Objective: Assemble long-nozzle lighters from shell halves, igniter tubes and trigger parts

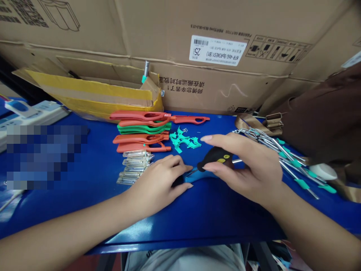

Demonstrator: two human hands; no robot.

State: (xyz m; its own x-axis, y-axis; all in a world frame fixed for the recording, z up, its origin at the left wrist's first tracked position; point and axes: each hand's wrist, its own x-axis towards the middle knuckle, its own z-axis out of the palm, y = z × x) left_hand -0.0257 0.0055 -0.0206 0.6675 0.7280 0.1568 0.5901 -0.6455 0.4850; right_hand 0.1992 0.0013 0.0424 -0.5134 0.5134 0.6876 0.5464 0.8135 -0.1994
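The left hand (158,184) is laid over the near end of a blue plastic handle (199,175), whose end is held between the thumb and fingers, which are only slightly parted. The right hand (242,165) is spread above a black piece with yellow spots (216,157), which adjoins the blue plastic handle. Its thumb and forefinger are set wide on either side of that piece (whether it is actually gripped cannot be told). A thin metal rod (237,161) emerges from behind the right hand.

These parts are positioned near the front of a blue table (225,222). Stacked to the left are orange-red plastic handles (141,138) and green plastic handles (143,128), with clear plastic tubes (134,167) beside them. Teal plastic scraps (183,140) are scattered just beyond the hands. Metal rods with teal collars (296,165) are heaped on the right, near a brown strap (251,122). A power strip (31,113) is seen at the far left, and a yellow-edged cardboard flap (93,94) rests against a large cardboard box (197,37).
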